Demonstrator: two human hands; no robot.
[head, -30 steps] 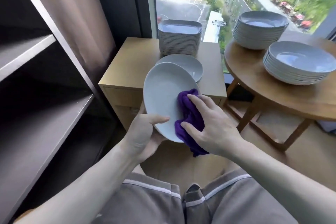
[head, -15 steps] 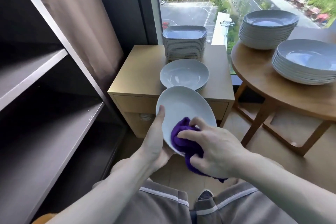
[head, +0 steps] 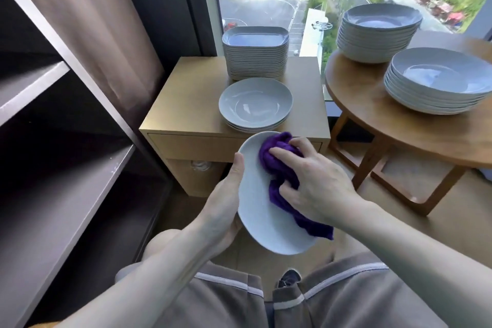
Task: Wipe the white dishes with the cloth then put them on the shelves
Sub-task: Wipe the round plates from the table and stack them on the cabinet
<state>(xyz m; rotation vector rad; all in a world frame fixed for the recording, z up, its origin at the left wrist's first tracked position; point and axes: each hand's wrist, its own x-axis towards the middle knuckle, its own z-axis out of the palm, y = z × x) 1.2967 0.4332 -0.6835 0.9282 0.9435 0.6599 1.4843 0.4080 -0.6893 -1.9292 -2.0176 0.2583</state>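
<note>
the white plate point(head: 266, 210) is held tilted in the air just in front of the square table point(head: 191, 104), the left hand point(head: 223, 205) keeping a grasping grip on its left rim with the thumb lying over the edge. the right hand point(head: 316, 189) has its grip clenched round a bunched purple cloth point(head: 279, 168) and presses it on the plate's upper face. on the square table sit a short pile of round plates point(head: 255, 104) and, behind it, a tall stack of squarish dishes point(head: 255, 56); dark shelves point(head: 66, 194) stand to the table's left and a round table point(head: 399, 136) to its right.
</note>
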